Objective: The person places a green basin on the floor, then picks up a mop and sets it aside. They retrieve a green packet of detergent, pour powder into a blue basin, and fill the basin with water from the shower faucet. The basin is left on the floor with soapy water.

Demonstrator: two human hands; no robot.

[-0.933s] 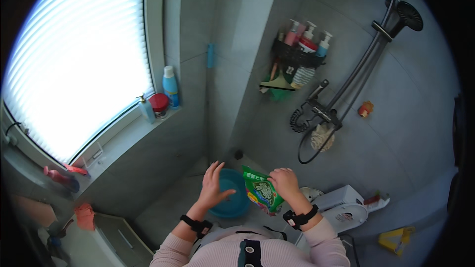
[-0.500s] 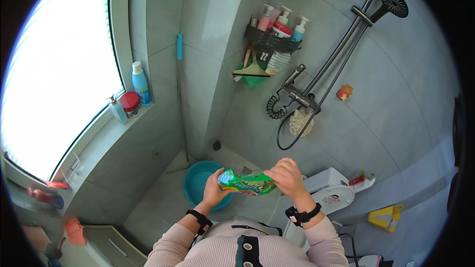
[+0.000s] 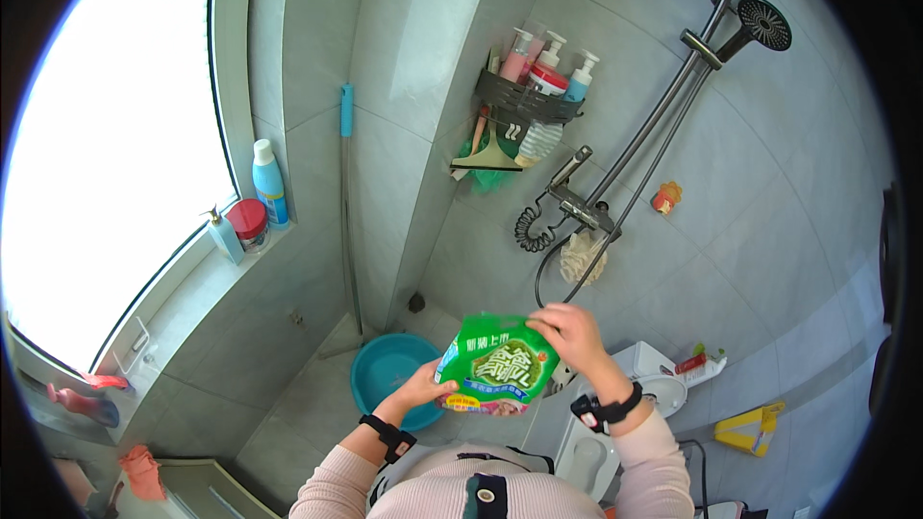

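Note:
A green printed bag of washing powder (image 3: 500,365) is held in front of me, its wide face turned up to view. My left hand (image 3: 423,387) grips the lower left side, with the thumb lying over the front. At the upper right corner, my right hand (image 3: 569,334) pinches the bag's edge between bent fingers. Partly behind my left hand and the bag, a turquoise basin (image 3: 370,392) rests on the floor tiles. I cannot tell whether the bag's top edge is torn.
A toilet (image 3: 642,362) stands right of my right hand. Left, a window sill holds a blue bottle (image 3: 270,185), a red-lidded jar (image 3: 250,221) and a pump bottle (image 3: 223,236). A long blue-handled pole (image 3: 348,192) leans against the wall. Ahead are a shower fixture (image 3: 585,209) and a loaded corner rack (image 3: 529,96).
The bag has turned from narrow and foreshortened to showing its broad front. Both hands keep hold of it and have shifted, the right one slightly rightward. My view has tilted upward a little.

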